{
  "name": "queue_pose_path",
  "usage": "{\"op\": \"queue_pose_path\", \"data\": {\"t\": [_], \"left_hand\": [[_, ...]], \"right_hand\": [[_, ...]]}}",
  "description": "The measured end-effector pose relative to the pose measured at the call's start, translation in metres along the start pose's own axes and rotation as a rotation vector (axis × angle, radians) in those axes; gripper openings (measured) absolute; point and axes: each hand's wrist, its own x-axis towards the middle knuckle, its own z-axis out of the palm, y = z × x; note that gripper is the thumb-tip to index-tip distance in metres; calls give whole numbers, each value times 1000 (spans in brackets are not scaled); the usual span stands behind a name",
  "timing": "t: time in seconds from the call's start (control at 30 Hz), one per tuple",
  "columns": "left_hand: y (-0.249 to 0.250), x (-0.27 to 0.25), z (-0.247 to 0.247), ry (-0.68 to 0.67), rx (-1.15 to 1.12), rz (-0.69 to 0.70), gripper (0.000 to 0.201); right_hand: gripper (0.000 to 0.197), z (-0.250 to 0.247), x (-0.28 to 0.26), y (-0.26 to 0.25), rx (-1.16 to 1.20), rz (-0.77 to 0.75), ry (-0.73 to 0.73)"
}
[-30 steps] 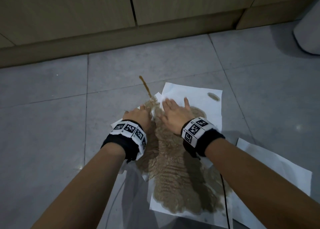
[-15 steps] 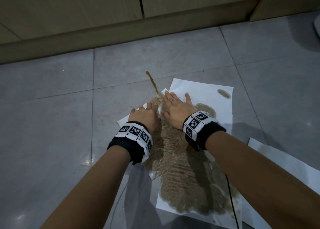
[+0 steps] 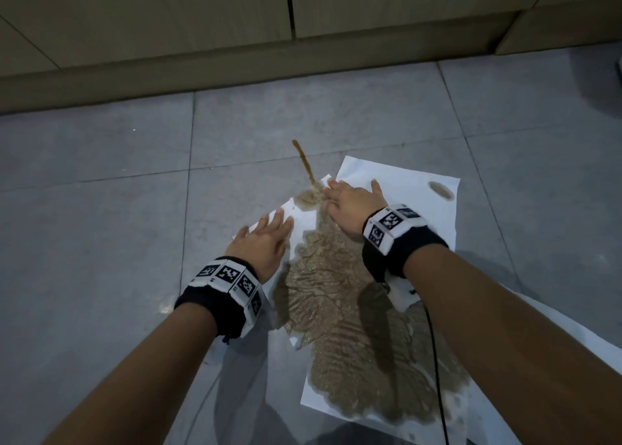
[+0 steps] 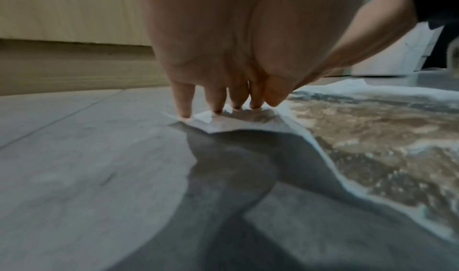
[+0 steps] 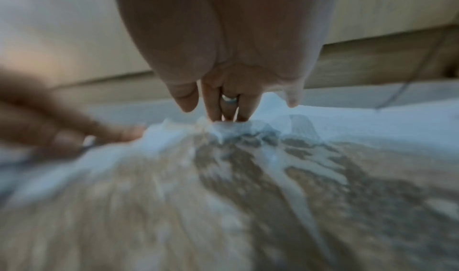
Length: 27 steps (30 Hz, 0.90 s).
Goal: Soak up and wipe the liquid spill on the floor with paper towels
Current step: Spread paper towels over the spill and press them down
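White paper towels [image 3: 397,182] lie flat on the grey tiled floor, soaked through the middle with brown liquid [image 3: 340,303]. A thin brown streak [image 3: 304,160] of the spill runs out past the towels' far edge. My left hand [image 3: 266,239] presses with straight fingers on the towel's left corner [image 4: 218,121], and its fingertips [image 4: 185,112] touch the paper. With flat fingers, my right hand [image 3: 350,198] presses on the far end of the wet patch [image 5: 223,130], where the paper is bunched up.
Wooden cabinets with a kickboard [image 3: 235,70] run along the far side. Another white sheet [image 3: 505,424] lies under my right forearm at the lower right. A thin black cable [image 3: 436,360] hangs from my right wrist. Grey floor tiles [image 3: 84,242] spread to the left.
My left hand has slid left and back from the middle of the spill to the towel's left corner. My right hand stays at the far end of the wet patch.
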Motion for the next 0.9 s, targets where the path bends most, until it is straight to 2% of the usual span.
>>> {"op": "queue_pose_path", "data": {"t": [0.07, 0.13, 0.23, 0.3, 0.43, 0.5, 0.57, 0.63, 0.7, 0.73, 0.8, 0.83, 0.9], "left_hand": [[-2, 0, -1, -2, -11, 13, 47], [-3, 2, -3, -9, -15, 23, 47], [-5, 3, -4, 0, -32, 37, 47], [-8, 4, -3, 21, -17, 59, 48], [-15, 4, 0, 59, 110, 74, 57], [-15, 1, 2, 69, 160, 70, 59], [-16, -2, 4, 114, 173, 47, 62], [-19, -4, 3, 199, 119, -15, 66], [-24, -8, 2, 318, 37, -61, 65], [-27, -12, 1, 392, -5, -45, 61], [-31, -22, 3, 494, 1, 77, 45], [-33, -27, 6, 488, 23, 126, 39], [-35, -35, 15, 414, 92, 206, 43]], "right_hand": [[47, -6, -4, -4, 117, 13, 82], [52, 0, -16, -18, 43, -62, 170], [55, 29, -36, -42, -152, -204, 84], [54, 44, -42, -47, -214, -213, -1], [50, 36, -36, -43, -247, -224, 6], [46, 29, -33, -43, -209, -214, -2], [43, 22, -33, -41, -2, -169, 0], [43, 19, -38, -40, 204, -140, 83], [46, 24, -47, -46, 145, -209, 189], [47, 32, -51, -52, 71, -267, 199], [49, 54, -60, -60, -62, -344, 133], [49, 64, -63, -63, -123, -353, 81], [49, 78, -63, -62, -201, -352, 18]]}}
